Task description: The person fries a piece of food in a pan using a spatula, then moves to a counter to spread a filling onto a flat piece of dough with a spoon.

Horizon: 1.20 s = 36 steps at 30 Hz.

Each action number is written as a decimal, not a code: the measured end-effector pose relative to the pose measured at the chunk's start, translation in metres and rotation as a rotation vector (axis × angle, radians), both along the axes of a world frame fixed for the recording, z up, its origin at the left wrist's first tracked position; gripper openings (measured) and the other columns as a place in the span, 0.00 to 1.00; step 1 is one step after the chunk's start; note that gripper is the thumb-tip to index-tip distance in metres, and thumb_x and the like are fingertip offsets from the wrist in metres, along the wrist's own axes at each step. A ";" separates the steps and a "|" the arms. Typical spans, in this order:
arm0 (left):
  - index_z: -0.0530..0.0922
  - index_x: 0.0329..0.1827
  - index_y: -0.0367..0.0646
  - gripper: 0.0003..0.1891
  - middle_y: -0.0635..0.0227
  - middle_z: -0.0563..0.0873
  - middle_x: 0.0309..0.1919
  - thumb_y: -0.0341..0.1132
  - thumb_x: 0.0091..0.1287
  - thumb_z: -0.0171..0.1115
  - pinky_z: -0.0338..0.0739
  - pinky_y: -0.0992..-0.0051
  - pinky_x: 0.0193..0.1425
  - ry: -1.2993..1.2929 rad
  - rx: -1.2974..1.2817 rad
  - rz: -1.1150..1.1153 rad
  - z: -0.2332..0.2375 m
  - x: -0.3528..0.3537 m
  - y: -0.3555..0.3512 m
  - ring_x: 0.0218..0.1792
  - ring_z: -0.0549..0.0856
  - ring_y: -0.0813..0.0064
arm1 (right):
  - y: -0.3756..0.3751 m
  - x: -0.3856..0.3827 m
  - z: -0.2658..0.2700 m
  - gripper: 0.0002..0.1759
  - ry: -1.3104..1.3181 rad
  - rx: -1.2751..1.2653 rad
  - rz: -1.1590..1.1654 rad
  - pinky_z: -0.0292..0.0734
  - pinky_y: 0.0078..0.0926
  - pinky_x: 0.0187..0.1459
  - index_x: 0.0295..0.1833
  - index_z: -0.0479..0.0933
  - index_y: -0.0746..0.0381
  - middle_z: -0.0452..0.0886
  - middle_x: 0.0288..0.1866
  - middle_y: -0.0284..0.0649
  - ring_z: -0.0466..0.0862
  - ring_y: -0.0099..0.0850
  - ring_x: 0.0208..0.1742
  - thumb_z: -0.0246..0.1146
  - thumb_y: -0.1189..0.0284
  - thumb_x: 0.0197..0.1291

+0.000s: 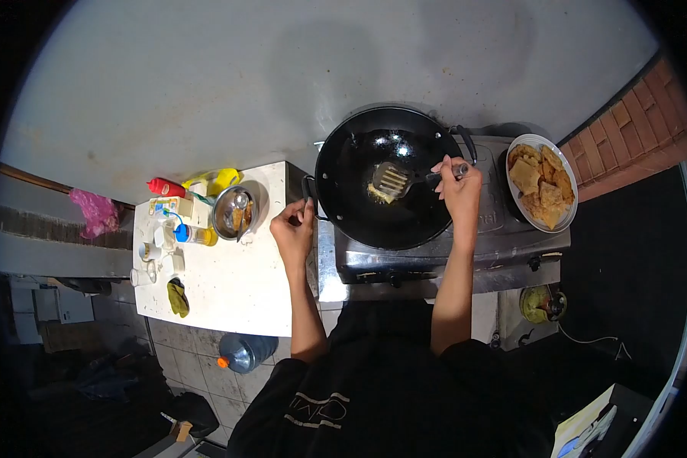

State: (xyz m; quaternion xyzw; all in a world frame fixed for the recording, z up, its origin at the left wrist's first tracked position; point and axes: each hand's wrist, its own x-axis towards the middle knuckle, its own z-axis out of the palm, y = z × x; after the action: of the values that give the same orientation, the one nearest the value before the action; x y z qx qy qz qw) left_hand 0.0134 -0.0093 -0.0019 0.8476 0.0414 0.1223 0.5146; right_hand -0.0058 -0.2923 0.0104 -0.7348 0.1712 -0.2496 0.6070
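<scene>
My right hand point(462, 189) is closed around the handle of a slotted spatula point(391, 182). The spatula's head rests low in a black wok point(351, 210), over a small yellowish bit of food point(380, 194) partly hidden beneath it. Light glints off the wok's shiny inner surface. At the wok's left side, my left hand point(292, 231) pinches the lower part of the loop handle point(308, 188). The wok sits on a metal gas stove point(374, 263); any flame is hidden beneath it.
Right of the wok, a plate point(551, 228) holds several golden fried pieces point(542, 182). The white table point(237, 286) at left carries a metal bowl point(220, 221) with a spoon, a red bottle point(164, 187), a blue-capped bottle point(198, 234) and a green cloth point(178, 298). A water jug point(250, 353) lies below.
</scene>
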 end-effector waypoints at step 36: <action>0.85 0.38 0.31 0.11 0.77 0.70 0.15 0.33 0.61 0.68 0.61 0.81 0.23 -0.043 -0.003 0.011 0.001 -0.001 -0.002 0.19 0.65 0.86 | 0.002 -0.009 0.000 0.15 -0.012 0.017 -0.014 0.65 0.18 0.15 0.28 0.79 0.69 0.75 0.15 0.35 0.74 0.19 0.14 0.59 0.71 0.66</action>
State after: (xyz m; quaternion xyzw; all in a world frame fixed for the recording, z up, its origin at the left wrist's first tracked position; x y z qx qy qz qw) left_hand 0.0119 -0.0108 -0.0010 0.8439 0.0349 0.1433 0.5158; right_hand -0.0147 -0.2898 0.0103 -0.7268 0.1750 -0.2567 0.6126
